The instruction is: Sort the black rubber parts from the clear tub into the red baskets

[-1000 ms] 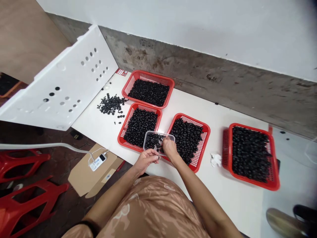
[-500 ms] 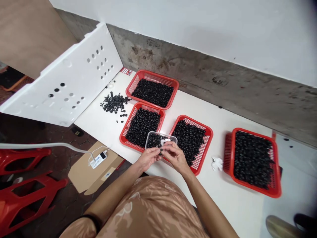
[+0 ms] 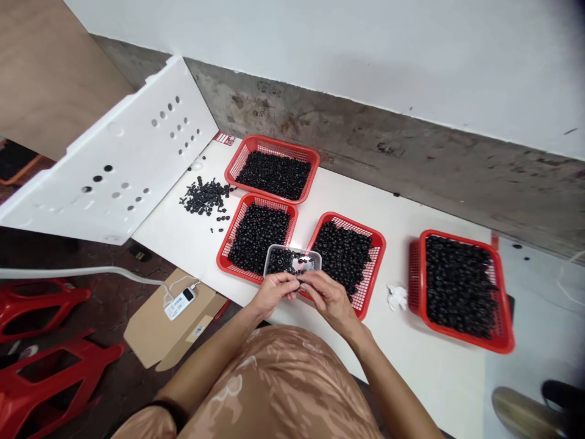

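White table [image 3: 183, 256] with four red mesh baskets [image 3: 274, 144], loose black pieces [image 3: 205, 196], crumpled white tissue [image 3: 397, 297]

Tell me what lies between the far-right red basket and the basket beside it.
A crumpled white tissue lies on the white tabletop between the far-right basket and its neighbour, in the head view.

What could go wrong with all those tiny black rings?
The clear plastic tub sits over the rim of a red basket, so a bump might tip it and spill its small black rings. Anything dropped by the left hand or right hand could be hard to find among the black rings below. The loose rings on the white table might get knocked off.
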Demonstrator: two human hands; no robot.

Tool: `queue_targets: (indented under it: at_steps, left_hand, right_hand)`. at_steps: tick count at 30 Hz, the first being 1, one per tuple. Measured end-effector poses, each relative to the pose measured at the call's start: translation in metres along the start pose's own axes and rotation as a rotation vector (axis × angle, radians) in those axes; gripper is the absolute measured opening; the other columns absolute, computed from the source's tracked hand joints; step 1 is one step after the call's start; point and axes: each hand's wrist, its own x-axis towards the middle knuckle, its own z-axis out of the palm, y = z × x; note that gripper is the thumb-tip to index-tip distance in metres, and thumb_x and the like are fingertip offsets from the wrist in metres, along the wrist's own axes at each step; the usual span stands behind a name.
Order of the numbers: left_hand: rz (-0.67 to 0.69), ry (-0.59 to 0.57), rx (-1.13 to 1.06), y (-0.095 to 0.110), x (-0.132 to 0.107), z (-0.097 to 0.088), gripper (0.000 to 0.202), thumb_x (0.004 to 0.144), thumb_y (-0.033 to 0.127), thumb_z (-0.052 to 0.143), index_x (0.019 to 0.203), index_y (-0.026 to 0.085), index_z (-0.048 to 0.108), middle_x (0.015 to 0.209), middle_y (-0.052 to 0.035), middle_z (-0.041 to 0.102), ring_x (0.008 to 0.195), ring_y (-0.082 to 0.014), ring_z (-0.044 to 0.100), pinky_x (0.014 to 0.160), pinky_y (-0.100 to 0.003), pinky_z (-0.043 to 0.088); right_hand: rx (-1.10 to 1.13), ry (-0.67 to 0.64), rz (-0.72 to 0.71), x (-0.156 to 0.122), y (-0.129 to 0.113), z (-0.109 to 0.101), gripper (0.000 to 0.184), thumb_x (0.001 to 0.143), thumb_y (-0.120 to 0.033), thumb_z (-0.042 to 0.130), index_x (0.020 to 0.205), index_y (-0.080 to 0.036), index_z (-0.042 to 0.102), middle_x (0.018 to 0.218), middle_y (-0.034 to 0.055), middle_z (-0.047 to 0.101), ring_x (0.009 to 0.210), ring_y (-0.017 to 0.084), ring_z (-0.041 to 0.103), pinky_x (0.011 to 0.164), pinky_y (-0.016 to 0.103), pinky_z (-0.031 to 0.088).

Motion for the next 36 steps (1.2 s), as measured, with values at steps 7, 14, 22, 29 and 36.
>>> queue_targets:
  at_steps: [7,14,22,29,36]
  left_hand:
    - [0.006,-0.009,0.03,0.0,-0.001,-0.001,0.028,0.072,0.036,0.073,0.086,0.012,0.072,0.07,-0.0031,0.064,0.063,-0.0109,0.056,0.065,-0.024,0.042]
    - [0.05,-0.011,-0.028,-0.001,-0.003,-0.001,0.043,0.068,0.029,0.077,0.108,0.016,0.065,0.092,-0.006,0.066,0.072,-0.0136,0.063,0.07,-0.026,0.048]
    - [0.086,0.057,0.029,0.005,-0.006,0.005,0.048,0.068,0.027,0.077,0.112,0.017,0.061,0.087,-0.0042,0.064,0.071,-0.0122,0.062,0.07,-0.025,0.048]
    - [0.038,0.171,-0.09,-0.003,-0.004,0.009,0.045,0.062,0.025,0.08,0.102,0.017,0.061,0.082,-0.002,0.066,0.075,-0.0132,0.061,0.076,-0.025,0.045]
    - [-0.002,0.067,-0.035,0.003,-0.004,0.012,0.032,0.068,0.036,0.076,0.09,0.013,0.069,0.09,-0.0069,0.069,0.087,-0.0177,0.06,0.084,-0.029,0.042]
  right_hand:
    - [0.082,0.065,0.052,-0.001,0.003,0.0,0.02,0.093,-0.026,0.048,0.104,-0.021,0.064,0.096,0.0068,0.065,0.088,0.017,0.062,0.079,0.029,0.051]
    - [-0.059,0.033,0.061,-0.006,0.002,0.0,0.022,0.095,-0.026,0.042,0.107,-0.021,0.06,0.097,0.0074,0.063,0.089,0.017,0.061,0.078,0.029,0.048]
    - [-0.27,0.015,0.006,-0.008,0.004,0.006,0.025,0.096,-0.025,0.041,0.108,-0.02,0.062,0.092,0.007,0.067,0.079,0.016,0.062,0.07,0.028,0.045]
    - [-0.438,0.11,-0.093,-0.015,0.006,0.02,0.032,0.093,-0.025,0.05,0.123,-0.014,0.055,0.103,0.0125,0.07,0.088,0.019,0.064,0.076,0.032,0.04]
    - [-0.485,0.211,-0.059,-0.011,0.001,0.028,0.026,0.093,-0.024,0.049,0.115,-0.017,0.06,0.106,0.0111,0.07,0.093,0.018,0.065,0.083,0.033,0.035]
